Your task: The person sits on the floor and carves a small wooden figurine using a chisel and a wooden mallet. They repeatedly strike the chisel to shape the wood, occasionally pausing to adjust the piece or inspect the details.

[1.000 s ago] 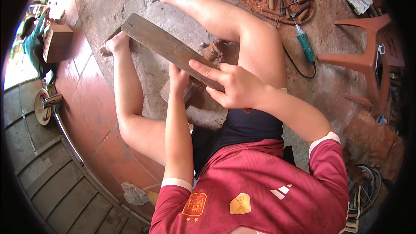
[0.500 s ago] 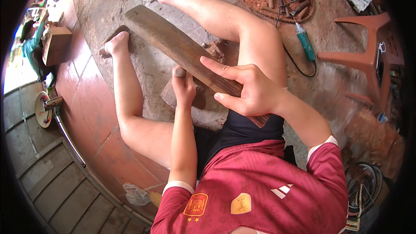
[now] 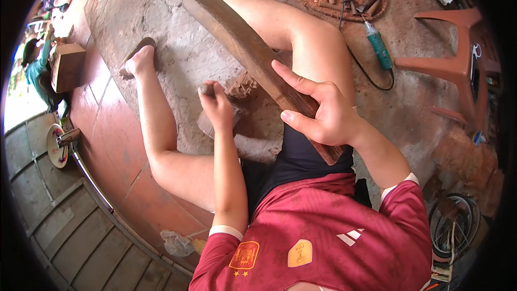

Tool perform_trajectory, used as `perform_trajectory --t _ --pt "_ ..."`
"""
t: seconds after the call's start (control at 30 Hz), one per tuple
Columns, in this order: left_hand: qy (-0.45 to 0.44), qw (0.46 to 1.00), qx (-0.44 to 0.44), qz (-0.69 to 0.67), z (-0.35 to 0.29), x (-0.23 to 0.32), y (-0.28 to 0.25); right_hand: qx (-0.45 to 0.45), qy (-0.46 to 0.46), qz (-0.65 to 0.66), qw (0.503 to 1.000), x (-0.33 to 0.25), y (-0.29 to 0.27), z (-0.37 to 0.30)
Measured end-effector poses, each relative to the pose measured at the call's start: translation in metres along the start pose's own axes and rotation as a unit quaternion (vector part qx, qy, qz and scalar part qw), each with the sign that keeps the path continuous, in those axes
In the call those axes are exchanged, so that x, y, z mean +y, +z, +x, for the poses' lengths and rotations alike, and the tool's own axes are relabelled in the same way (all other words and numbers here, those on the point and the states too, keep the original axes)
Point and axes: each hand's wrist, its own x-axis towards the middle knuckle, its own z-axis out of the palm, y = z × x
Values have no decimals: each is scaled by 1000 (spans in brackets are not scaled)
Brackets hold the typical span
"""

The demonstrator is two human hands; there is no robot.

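My right hand (image 3: 335, 112) is closed round the near end of a long, dark wooden mallet-like bat (image 3: 237, 43). The bat slants away to the upper left, with my index finger and thumb laid along it. Lower and to the left, my left hand (image 3: 219, 112) grips a short round wooden handle (image 3: 205, 89). Whatever the handle belongs to is hidden behind the fist. Just beyond that hand, a carved wooden piece (image 3: 242, 84) lies between my legs. Beside my left wrist is a brown block (image 3: 207, 124), partly covered by my forearm.
A round tray (image 3: 371, 15) of wooden-handled tools and reddish sawdust sits at the upper right. A green corded power tool (image 3: 378, 47) lies below it. To the right is an orange plastic stool (image 3: 458, 64). A person (image 3: 37, 67) works near a cardboard box (image 3: 67, 66) at the left.
The bat has swung to the right and its far end has risen in the picture, away from my left hand. My left hand has shifted slightly left with the handle, and the carved piece shows more.
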Motion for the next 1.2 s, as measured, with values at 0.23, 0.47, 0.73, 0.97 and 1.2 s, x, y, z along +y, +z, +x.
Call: perform_trajectory --t 0.23,0.47,0.73,0.97,1.2 --pt "188 979 -30 -72 -15 44 -6 0 41 21 999 12 8 -6" --pt "17 992 -48 -114 10 33 -22 6 14 15 1000 4 15 -10" --pt "26 993 -78 -86 1 -1 -19 -3 15 33 999 5 23 -12" --pt "77 993 -91 18 -7 -17 -11 -37 -1 -124 992 13 25 -12" --pt "-108 976 -37 -184 -15 -44 -13 37 -180 -282 942 35 57 -32"
